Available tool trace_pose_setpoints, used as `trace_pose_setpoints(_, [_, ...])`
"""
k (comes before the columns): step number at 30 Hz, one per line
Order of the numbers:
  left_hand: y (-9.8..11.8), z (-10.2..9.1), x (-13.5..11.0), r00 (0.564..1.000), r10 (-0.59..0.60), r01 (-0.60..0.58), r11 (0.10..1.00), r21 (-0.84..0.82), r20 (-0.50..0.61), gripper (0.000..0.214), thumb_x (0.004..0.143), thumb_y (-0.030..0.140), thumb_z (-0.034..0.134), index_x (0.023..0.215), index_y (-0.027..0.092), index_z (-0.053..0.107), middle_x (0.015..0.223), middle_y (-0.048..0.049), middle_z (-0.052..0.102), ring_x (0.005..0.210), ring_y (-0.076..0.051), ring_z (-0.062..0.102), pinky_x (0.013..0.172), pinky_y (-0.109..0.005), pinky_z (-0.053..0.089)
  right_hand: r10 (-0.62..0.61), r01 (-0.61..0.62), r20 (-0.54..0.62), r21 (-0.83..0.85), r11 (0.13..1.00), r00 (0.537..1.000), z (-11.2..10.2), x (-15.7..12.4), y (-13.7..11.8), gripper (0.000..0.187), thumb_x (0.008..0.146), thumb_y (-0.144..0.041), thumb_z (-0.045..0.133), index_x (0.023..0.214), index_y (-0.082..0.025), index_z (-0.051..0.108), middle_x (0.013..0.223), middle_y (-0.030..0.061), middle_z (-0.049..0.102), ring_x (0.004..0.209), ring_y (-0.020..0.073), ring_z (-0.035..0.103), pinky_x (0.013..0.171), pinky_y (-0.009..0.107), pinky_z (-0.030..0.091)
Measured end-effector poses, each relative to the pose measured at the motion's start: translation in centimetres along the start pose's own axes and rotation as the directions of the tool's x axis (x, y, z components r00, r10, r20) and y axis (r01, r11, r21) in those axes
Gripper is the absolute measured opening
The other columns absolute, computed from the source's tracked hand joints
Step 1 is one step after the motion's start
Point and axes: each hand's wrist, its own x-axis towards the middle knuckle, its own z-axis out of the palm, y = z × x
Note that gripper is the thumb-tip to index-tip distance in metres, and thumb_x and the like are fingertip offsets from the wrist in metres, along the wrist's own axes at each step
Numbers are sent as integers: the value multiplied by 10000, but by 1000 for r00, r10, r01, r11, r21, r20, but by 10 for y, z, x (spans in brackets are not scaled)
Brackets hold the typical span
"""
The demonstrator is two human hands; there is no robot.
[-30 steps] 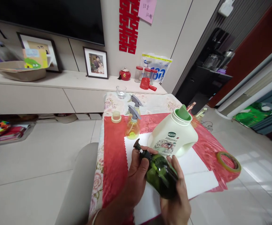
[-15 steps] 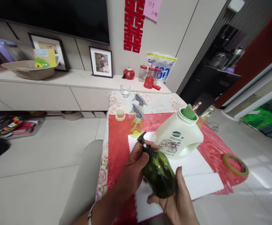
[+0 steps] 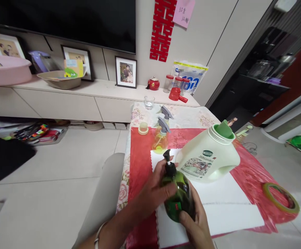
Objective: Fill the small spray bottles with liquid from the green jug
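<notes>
A dark green pump bottle point(image 3: 180, 185) with a black pump top is held between my two hands, tilted a little, above a white sheet. My left hand point(image 3: 157, 191) wraps its upper part, the thumb lying across the front. Around its lower right side curls my right hand point(image 3: 195, 218), thumb on the front. Just behind stands a large pale green detergent jug point(image 3: 209, 155) with a green cap or scoop point(image 3: 224, 128) in its mouth. A spray bottle point(image 3: 161, 138) holding yellow liquid is left of the jug, and another sprayer point(image 3: 166, 112) shows behind it.
The table wears a red cover point(image 3: 141, 166) with a white sheet point(image 3: 233, 216) on it. A roll of tape point(image 3: 281, 197) lies at the right. A pale cap point(image 3: 143, 128) and a glass cup point(image 3: 149, 102) stand farther back. Red-lidded jars point(image 3: 168, 84) and a red scoop point(image 3: 175, 94) sit on the cabinet.
The pump bottle has been turned, so a small green and red label now faces me. My left thumb has come down over its front, and my right thumb has moved onto it. The view has swung left.
</notes>
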Motion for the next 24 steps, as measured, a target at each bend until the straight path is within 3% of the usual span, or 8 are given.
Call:
trace_pose_setpoints(2, [5,-4,-2,999,-47,43,980,192,17,831,726,196,788,1444,264,374,1257,-72,613,1092,-241,612,937,-386,505,-64,67,37,-81,995,997,-5,5,13,910,869,-554,692,1608,-245,259,1618,113,308,1490,309,323,1200,446,381])
trace_pose_setpoints(5, [14,-9,4,993,-25,73,903,423,-117,731,686,200,765,1347,206,454,1202,-92,636,1066,-273,631,923,-428,519,-189,195,48,-294,936,981,-11,9,24,770,908,-496,661,1577,-275,350,1617,92,307,1498,303,304,1192,454,395])
trace_pose_setpoints(8, [16,-16,23,936,211,26,756,654,-281,701,701,240,734,1340,172,454,1273,-139,605,1177,-322,596,1022,-507,479,-268,214,-87,-392,895,960,-17,6,15,557,934,-432,644,1455,-282,518,1536,85,422,1396,275,451,1073,402,520])
trace_pose_setpoints(10, [11,-23,39,885,381,-33,626,779,-269,804,668,208,721,1405,162,402,1361,-168,548,1281,-352,535,1091,-549,430,-281,182,-213,-389,903,936,-24,2,2,478,931,-421,653,1377,-265,579,1442,91,519,1256,248,572,971,361,575])
trace_pose_setpoints(12, [0,-29,52,857,458,-61,548,834,-238,846,660,186,706,1436,160,372,1391,-175,519,1335,-358,498,1127,-564,404,-298,149,-335,-405,902,894,-37,-1,-13,488,890,-434,702,1332,-248,608,1369,91,581,1179,239,616,922,336,587])
trace_pose_setpoints(15, [-18,-37,61,827,505,-57,514,856,-248,878,664,201,719,1457,157,345,1379,-175,508,1353,-361,490,1135,-564,409,-335,116,-466,-437,892,818,-68,1,-31,592,805,-468,771,1321,-222,619,1297,98,634,1167,251,628,948,347,572])
trace_pose_setpoints(20, [-43,-46,55,806,517,-29,523,852,-290,961,691,287,750,1508,128,269,1432,-211,453,1392,-400,451,1162,-612,369,-426,98,-599,-501,860,678,-136,35,-54,798,698,-574,803,1349,-158,604,1267,140,650,1169,312,627,1014,501,533])
trace_pose_setpoints(24, [-62,-56,50,777,519,7,560,829,-357,1078,668,383,792,1544,133,215,1507,-225,384,1442,-433,387,1180,-637,340,-437,9,-635,-561,828,637,-188,87,-68,768,709,-567,803,1341,-167,629,1282,114,647,1215,304,597,1123,520,439])
